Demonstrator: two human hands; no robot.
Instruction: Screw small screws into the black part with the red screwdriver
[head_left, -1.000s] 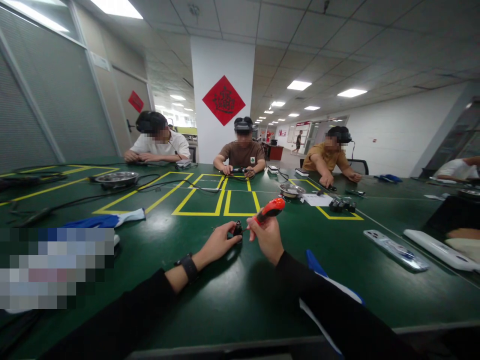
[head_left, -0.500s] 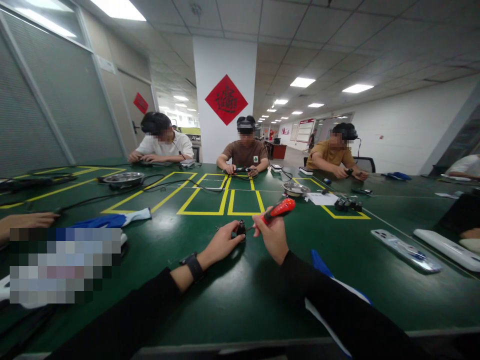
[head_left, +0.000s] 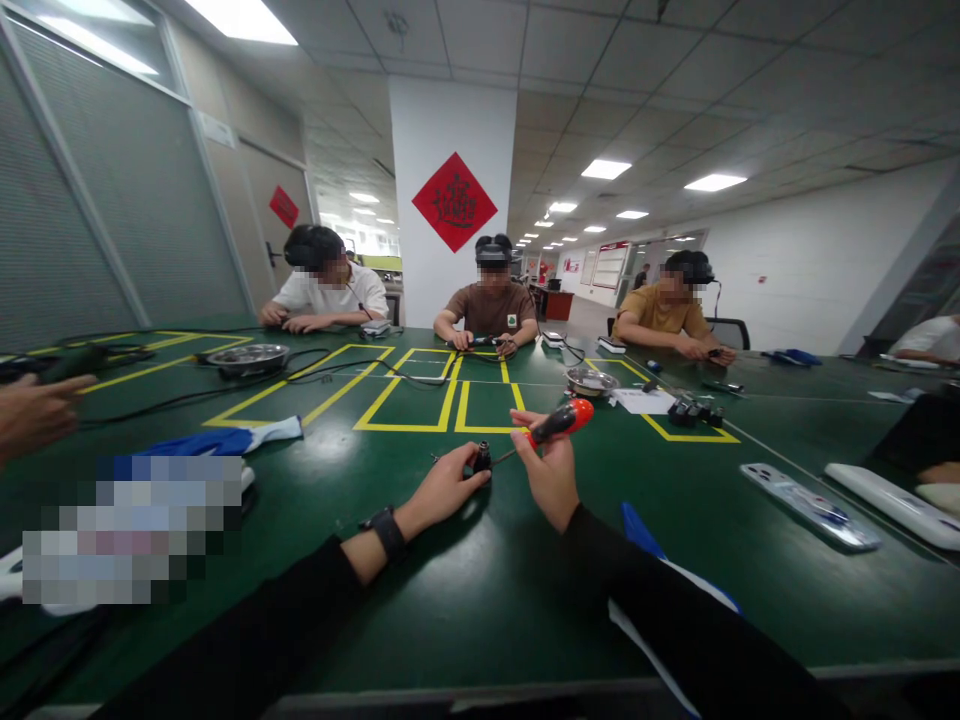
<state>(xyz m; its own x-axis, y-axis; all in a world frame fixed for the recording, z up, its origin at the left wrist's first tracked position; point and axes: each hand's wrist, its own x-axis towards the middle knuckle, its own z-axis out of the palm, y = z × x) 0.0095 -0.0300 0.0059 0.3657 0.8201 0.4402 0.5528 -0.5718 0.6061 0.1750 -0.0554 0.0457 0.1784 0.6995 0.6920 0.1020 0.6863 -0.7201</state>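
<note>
My left hand [head_left: 448, 482] pinches a small black cylindrical part [head_left: 482, 458] with a metal tip, keeping it upright on the green table [head_left: 420, 620]. In my right hand [head_left: 551, 475] is a screwdriver [head_left: 561, 422] with a red and black handle. Its shaft points left and down, with the tip at the side of the black part. Whether the tip sits in a screw is too small to tell. The right fingers are partly loosened about the handle, with the thumb against it.
A blue-white glove [head_left: 247, 435] lies left; another [head_left: 645, 535] is partly under my right forearm. Metal bowls [head_left: 251, 358] [head_left: 591, 382], black parts [head_left: 694, 410] and a phone [head_left: 810, 506] stand about. Several people sit around the table; a co-worker's hand [head_left: 34, 410] reaches in at left.
My right fingers have shifted and opened somewhat on the screwdriver, whose handle has turned. My left hand keeps its hold. A co-worker's hand has come in at the left, and the view has shifted slightly.
</note>
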